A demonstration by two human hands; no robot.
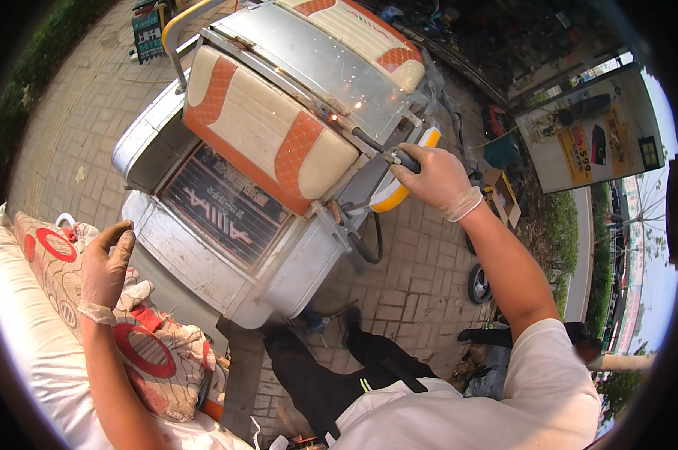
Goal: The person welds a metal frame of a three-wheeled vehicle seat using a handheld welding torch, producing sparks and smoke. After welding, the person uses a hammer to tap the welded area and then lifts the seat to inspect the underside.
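My right hand (435, 180), in a thin pale glove, grips the black handle (406, 159) of a torch-like tool. Its thin neck (365, 139) reaches left over the seat edge, and a small glowing spot (334, 118) shows at its tip, on the metal frame behind the seat back. Sparks scatter around it. The cream and orange seat back (267, 135) stands on a silver vehicle (181, 255). Above the patterned cloth (159, 352) at the left, my gloved left hand (108, 271) is raised, fingers bent and thumb close to the index finger. Nothing shows in it.
A second cream seat (361, 37) lies beyond a silver metal panel (309, 52). A black cable (378, 240) loops down beside the vehicle. On the brick paving (406, 289) at the right are a small wheel (479, 284) and a cardboard box (502, 196). Another person (496, 337) is at lower right.
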